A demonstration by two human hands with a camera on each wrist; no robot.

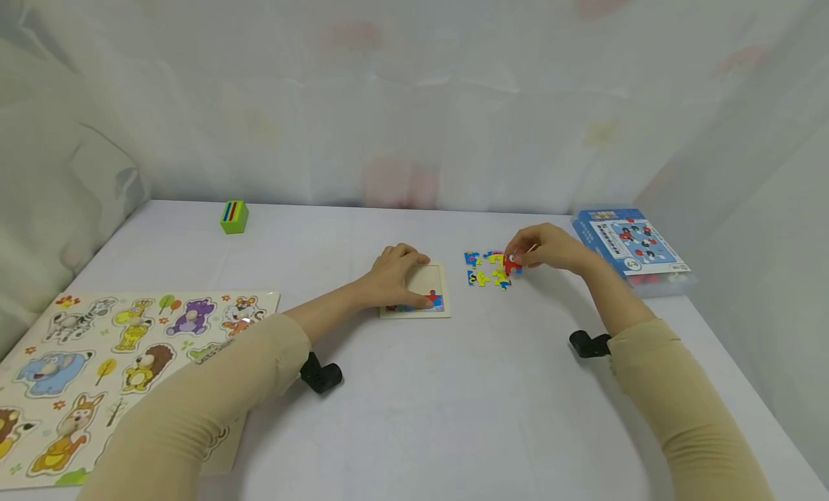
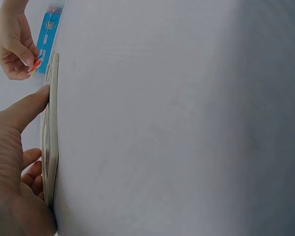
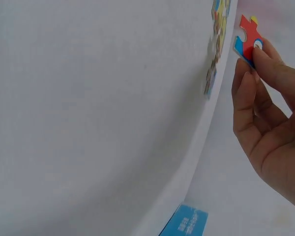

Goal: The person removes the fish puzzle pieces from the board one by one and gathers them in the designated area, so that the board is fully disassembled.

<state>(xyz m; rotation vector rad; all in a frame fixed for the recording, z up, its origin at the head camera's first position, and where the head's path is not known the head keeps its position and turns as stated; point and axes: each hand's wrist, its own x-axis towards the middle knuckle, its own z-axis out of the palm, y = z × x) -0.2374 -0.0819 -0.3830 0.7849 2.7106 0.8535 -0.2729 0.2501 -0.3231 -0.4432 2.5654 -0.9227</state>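
Observation:
A small wooden puzzle tray (image 1: 443, 274) lies flat mid-table, with a few coloured jigsaw pieces (image 1: 437, 300) along its near side. My left hand (image 1: 391, 276) holds the tray from its left, thumb over those pieces and fingers toward the far edge. The left wrist view shows the thumb (image 2: 32, 109) against the tray's thin side (image 2: 52, 132). To the right, my right hand (image 1: 547, 247) pinches a red and blue jigsaw piece (image 3: 250, 39) between thumb and fingertips, raised off the table. Beside it lie several loose pieces (image 1: 481, 278), partly hidden by the held one.
A blue puzzle box (image 1: 637, 245) sits at the right edge behind the right arm. At far left stands a green block (image 1: 234, 217) with coloured stripes. A large animal puzzle board (image 1: 106, 368) covers the left front, partly under the left sleeve. A curtain hangs behind the table.

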